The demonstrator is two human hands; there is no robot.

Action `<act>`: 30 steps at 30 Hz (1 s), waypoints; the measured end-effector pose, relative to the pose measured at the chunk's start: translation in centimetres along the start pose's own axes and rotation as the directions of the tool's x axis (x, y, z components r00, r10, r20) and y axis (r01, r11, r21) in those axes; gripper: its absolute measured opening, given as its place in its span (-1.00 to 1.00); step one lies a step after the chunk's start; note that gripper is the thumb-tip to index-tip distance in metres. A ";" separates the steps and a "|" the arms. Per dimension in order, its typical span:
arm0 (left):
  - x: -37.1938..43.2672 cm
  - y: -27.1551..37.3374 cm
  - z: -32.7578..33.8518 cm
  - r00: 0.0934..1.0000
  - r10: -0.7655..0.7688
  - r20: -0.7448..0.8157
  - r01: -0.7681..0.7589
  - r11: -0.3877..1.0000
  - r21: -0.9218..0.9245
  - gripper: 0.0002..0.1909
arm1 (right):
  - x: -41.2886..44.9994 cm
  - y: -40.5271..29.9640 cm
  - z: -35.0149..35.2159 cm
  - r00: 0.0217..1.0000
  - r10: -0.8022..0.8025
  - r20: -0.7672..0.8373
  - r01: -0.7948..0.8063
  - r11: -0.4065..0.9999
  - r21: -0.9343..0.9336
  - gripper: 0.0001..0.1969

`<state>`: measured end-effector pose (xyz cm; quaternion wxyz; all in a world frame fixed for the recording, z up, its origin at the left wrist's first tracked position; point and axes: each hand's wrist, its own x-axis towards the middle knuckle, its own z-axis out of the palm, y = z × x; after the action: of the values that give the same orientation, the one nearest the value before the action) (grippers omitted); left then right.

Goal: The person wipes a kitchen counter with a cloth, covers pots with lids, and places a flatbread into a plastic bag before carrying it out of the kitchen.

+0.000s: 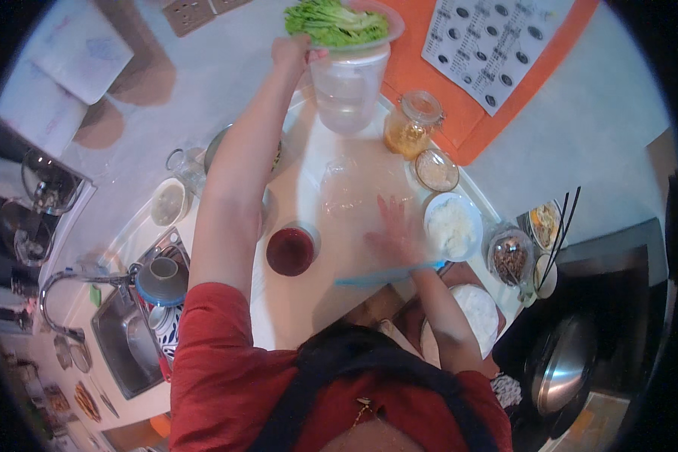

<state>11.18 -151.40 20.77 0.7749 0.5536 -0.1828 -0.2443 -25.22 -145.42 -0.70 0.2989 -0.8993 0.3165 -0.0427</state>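
My left hand (299, 52) grips the rim of a clear plastic bowl (392, 22) of green lettuce leaves (339, 24), right above a tall translucent bucket (347, 90). My right hand (394, 231), blurred, is spread over the countertop, with nothing seen in it. Just in front of that hand lies crumpled clear plastic film (347, 183). A blurred translucent blue-edged sheet or bag (381, 276) crosses by my right wrist; whether it is held there I cannot tell. A dark red bowl (290, 252) stands left of my right hand, and a bowl of white powder (453, 227) to its right.
Along the right edge are a clip-top glass jar (412, 127), a small glass bowl (437, 170) and a container of brown bits (509, 255). Chopsticks (562, 234) rest in a cup. A lidded pan (565, 373) is at far right; a sink (127, 339) lies left. A printed sheet (486, 45) hangs behind.
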 end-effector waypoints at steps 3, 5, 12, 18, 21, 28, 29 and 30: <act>0.3 0.1 0.3 0.998 -0.062 -0.002 0.061 0.993 -0.102 -0.60 | 1.8 0.8 0.7 0.998 -0.064 0.004 0.064 0.994 -0.091 -0.11; -5.3 -1.6 1.9 0.991 0.091 0.095 -0.105 0.982 0.156 -0.53 | 2.5 2.8 2.0 0.990 -0.129 -0.063 0.104 0.945 -0.310 -0.12; -31.1 -13.0 -4.5 0.320 -0.118 0.940 -0.900 0.273 0.341 -0.68 | 5.2 3.1 -0.3 0.981 -0.195 0.006 0.190 0.945 -0.268 -0.22; -31.8 -21.0 -8.1 0.602 -0.155 0.784 -0.735 0.277 0.619 -0.68 | 3.6 5.1 3.0 0.877 -0.470 0.101 0.476 0.820 -0.318 -0.39; -31.4 -20.1 -5.6 0.617 -0.150 0.773 -0.729 0.261 0.633 -0.54 | 2.8 5.5 5.9 0.720 -0.590 0.366 0.637 0.771 -0.009 -0.56; -34.3 -21.3 -7.2 0.662 -0.155 0.733 -0.711 0.178 0.680 -0.44 | -11.8 -0.6 -1.2 0.897 -0.433 0.089 0.441 0.869 -0.225 -0.74; -35.1 -21.4 -7.2 0.670 -0.153 0.726 -0.719 0.107 0.687 -0.48 | -14.5 0.3 -2.6 0.905 -0.418 -0.075 0.419 0.908 -0.009 -0.76; -35.9 -21.4 -7.0 0.649 -0.160 0.744 -0.735 0.120 0.667 -0.48 | -17.3 1.7 -3.7 0.890 -0.322 -0.321 0.384 0.911 0.149 -0.76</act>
<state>-17.91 -130.90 -2.22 0.1509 0.7219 -0.6712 -0.0745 -40.93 -138.09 3.30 0.3290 -0.8894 0.1809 -0.2607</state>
